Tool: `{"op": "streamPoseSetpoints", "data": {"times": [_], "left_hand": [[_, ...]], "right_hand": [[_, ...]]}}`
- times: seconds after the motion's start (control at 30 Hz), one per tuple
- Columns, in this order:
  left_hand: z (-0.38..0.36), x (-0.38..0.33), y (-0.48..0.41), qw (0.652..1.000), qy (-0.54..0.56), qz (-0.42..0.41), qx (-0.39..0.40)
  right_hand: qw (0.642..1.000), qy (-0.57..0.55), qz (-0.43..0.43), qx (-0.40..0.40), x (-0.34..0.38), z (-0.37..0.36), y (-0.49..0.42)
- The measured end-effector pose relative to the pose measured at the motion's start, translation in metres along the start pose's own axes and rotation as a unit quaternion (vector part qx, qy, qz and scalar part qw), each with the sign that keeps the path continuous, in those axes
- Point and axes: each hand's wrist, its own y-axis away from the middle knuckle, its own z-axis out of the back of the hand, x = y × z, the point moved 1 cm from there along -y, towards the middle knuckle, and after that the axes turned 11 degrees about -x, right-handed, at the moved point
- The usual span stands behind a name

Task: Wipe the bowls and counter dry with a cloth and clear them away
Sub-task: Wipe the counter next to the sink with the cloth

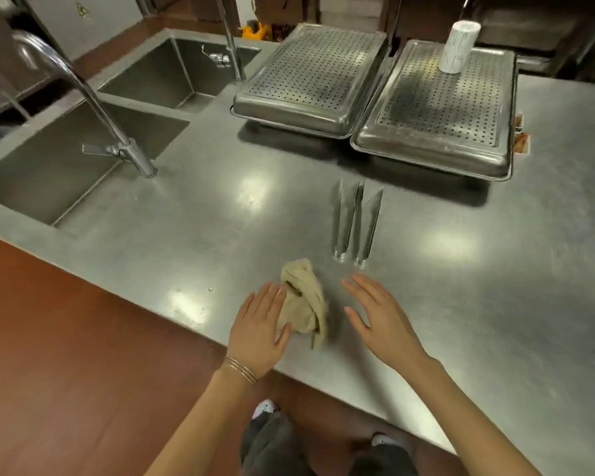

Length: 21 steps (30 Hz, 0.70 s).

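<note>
A crumpled beige cloth (pixel 304 298) lies on the steel counter (pixel 220 214) near its front edge. My left hand (pixel 258 328) is flat with straight fingers, its fingertips and thumb touching the cloth's left side. My right hand (pixel 378 317) hovers open just to the right of the cloth, fingers spread, holding nothing. No bowls are in view.
Two metal tongs (pixel 356 221) lie side by side behind the hands. Two perforated steel trays (pixel 310 77) (pixel 440 108) sit upside down at the back, a white cylinder (pixel 457 46) on the right one. Two sinks (pixel 66 166) with faucets (pixel 93 97) are at the left.
</note>
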Motion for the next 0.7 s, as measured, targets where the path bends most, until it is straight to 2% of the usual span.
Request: {"op": "streamPoseSetpoints", "data": {"times": [0.1, 0.17, 0.27, 0.33, 0.5, 0.6, 0.7], "left_hand": [[-0.010, 0.049, 0.003, 0.999, 0.005, 0.001, 0.038], [-0.025, 0.076, 0.010, 0.996, 0.021, 0.010, 0.080], [-0.050, 0.099, 0.018, 0.993, 0.041, 0.015, 0.114], [-0.058, 0.107, 0.016, 0.991, 0.062, 0.016, 0.114], [-0.069, 0.113, 0.016, 0.992, 0.102, 0.009, 0.074], [-0.072, 0.109, 0.017, 0.993, 0.103, 0.005, 0.055], [-0.073, 0.114, 0.018, 0.994, 0.095, -0.015, 0.055]], "right_hand": [[1.000, 0.011, -0.016, 0.002, 0.029, -0.047, -0.023], [0.996, 0.035, -0.058, 0.062, 0.041, -0.082, -0.037], [0.976, 0.139, -0.090, 0.142, 0.051, -0.133, -0.049], [0.971, 0.194, -0.053, 0.129, 0.047, -0.151, -0.054], [0.985, 0.163, 0.049, 0.039, 0.011, -0.158, -0.073], [0.985, 0.171, 0.033, 0.002, 0.009, -0.160, -0.084], [0.986, 0.159, 0.043, -0.034, 0.014, -0.158, -0.050]]}}
